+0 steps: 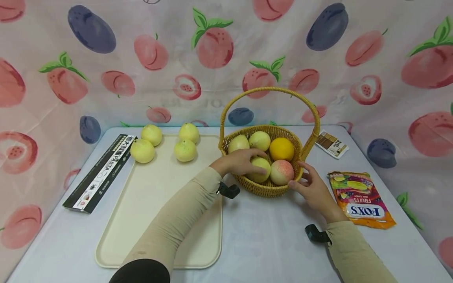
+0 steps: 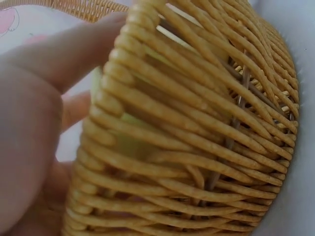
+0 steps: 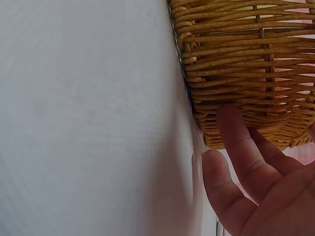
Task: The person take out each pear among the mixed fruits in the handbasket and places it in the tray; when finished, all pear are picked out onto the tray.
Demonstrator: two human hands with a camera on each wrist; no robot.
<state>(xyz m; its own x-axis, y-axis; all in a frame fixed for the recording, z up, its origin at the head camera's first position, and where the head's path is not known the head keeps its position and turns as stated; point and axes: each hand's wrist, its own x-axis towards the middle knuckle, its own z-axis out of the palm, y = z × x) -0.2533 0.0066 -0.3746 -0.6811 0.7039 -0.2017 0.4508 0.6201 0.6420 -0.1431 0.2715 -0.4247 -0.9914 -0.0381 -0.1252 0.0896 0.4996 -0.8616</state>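
In the head view, a wicker basket (image 1: 263, 191) with a tall handle holds pale yellow-green pears, an orange (image 1: 281, 149) and a pinkish peach (image 1: 282, 173). My left hand (image 1: 242, 162) reaches over the basket's left rim, fingers and thumb curled round the front pear (image 1: 259, 175). Woven wall covers most of that pear in the left wrist view. Against the basket's right side rests my right hand (image 1: 313, 190), thumb by the rim near the peach. The right wrist view shows its loosely bent, spread fingers (image 3: 241, 142) at the outer wall, low near the tabletop.
Left of the basket lies a cream tray (image 1: 161, 196), with several pears (image 1: 185, 150) towards its far end. A black pasta box (image 1: 100, 173) lies along its left side. Right of the basket are a candy bag (image 1: 361, 198) and a small sachet (image 1: 332, 144). Fruit-print cloth (image 1: 212, 98) hangs behind.
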